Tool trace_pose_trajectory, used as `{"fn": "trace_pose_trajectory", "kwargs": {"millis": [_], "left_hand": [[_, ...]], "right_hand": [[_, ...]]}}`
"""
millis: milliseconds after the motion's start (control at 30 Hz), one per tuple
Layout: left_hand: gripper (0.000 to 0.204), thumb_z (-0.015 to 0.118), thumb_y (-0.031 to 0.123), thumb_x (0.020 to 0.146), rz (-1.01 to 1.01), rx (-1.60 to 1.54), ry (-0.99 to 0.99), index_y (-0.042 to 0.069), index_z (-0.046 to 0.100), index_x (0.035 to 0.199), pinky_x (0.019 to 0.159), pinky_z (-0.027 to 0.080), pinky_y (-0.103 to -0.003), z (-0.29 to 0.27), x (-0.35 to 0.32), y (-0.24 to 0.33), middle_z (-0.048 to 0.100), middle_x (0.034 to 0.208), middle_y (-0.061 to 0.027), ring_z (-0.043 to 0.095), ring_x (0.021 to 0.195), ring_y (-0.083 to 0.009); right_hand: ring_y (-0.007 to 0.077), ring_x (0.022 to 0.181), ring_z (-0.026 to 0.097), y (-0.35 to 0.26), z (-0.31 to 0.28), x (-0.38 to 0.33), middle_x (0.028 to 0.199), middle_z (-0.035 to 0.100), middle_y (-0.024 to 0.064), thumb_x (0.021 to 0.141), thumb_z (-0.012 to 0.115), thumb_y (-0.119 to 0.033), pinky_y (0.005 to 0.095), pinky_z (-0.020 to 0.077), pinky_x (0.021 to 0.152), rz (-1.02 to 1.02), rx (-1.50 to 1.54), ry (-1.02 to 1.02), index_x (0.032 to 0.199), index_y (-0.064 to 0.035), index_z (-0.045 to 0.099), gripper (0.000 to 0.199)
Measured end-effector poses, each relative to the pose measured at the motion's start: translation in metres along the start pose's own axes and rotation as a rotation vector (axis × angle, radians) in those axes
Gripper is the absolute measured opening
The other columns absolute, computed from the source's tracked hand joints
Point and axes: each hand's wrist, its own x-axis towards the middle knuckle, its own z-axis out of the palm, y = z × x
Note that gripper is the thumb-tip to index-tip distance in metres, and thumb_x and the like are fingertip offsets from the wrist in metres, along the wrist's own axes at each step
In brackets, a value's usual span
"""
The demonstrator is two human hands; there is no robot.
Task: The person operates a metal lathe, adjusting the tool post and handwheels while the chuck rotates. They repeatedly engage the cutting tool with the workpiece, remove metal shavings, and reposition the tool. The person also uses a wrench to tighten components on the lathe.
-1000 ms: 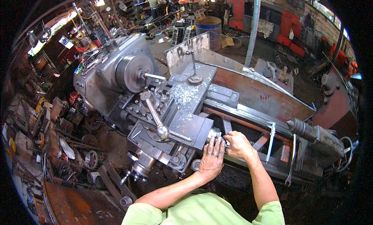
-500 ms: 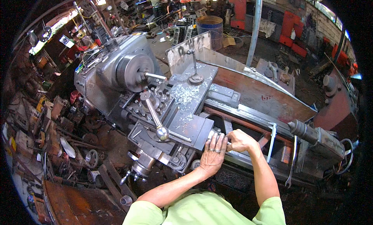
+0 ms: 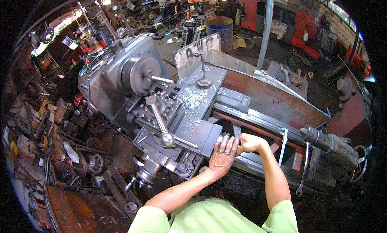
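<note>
My left hand (image 3: 223, 157) lies at the near right end of the lathe's carriage slide (image 3: 201, 136), its fingers side by side and bent over a part that they hide. A ring shows on one finger. Close against it, my right hand (image 3: 250, 144) is curled shut, and what it grips is hidden. To the left, the tool post (image 3: 155, 105) carries a long lever with a ball end (image 3: 167, 139). Beyond it the round chuck (image 3: 139, 75) looks smeared, with a metal rod (image 3: 161, 79) sticking out on its right.
Metal chips (image 3: 192, 97) cover the slide, where a stand with a round base (image 3: 204, 82) stands. The tailstock (image 3: 328, 142) is at the right, with a wrench (image 3: 302, 172) hanging near it. Scrap parts crowd the left floor. Two people are far back, beyond a blue drum (image 3: 219, 31).
My right hand has turned slightly, its knuckles now a little higher. The left hand stays almost in place against it. The lathe's parts keep their positions.
</note>
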Motion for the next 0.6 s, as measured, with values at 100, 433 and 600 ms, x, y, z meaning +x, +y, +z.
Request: {"fn": "trace_pose_trajectory", "kwargs": {"millis": [100, 433, 600], "left_hand": [[0.065, 0.058, 0.014, 0.086, -0.007, 0.034, -0.002, 0.002, 0.039, 0.147, 0.108, 0.032, -0.052, 0.001, 0.002, 0.0, 0.044, 0.145, -0.0146, 0.037, 0.138, -0.034], [0.058, 0.054, 0.019, 0.089, 0.025, 0.082, -0.047, 0.001, 0.043, 0.143, 0.104, 0.036, -0.051, -0.005, 0.016, -0.003, 0.052, 0.131, -0.0151, 0.048, 0.125, -0.0326], [0.054, 0.054, 0.02, 0.089, 0.069, 0.115, -0.108, -0.003, 0.047, 0.137, 0.102, 0.039, -0.049, -0.013, 0.027, -0.007, 0.057, 0.118, -0.0156, 0.053, 0.114, -0.0308]], "right_hand": [[0.0131, 0.066, 0.055, 0.013, 0.003, 0.009, 0.068, 0.067, 0.0059, 0.067, 0.081, -0.016, 0.0335, 0.0486, 0.065, 0.017, 0.045, -0.021, 0.08, 0.0019, 0.072, 0.024], [0.0149, 0.071, 0.064, 0.02, -0.003, 0.013, 0.078, 0.074, 0.0068, 0.068, 0.078, -0.012, 0.0316, 0.0525, 0.074, -0.108, 0.222, -0.133, 0.088, 0.0028, 0.076, 0.025], [0.0166, 0.077, 0.069, 0.035, 0.002, 0.028, 0.083, 0.076, 0.0096, 0.069, 0.077, -0.007, 0.0311, 0.0548, 0.078, -0.229, 0.443, -0.239, 0.088, 0.0053, 0.076, 0.023]]}}
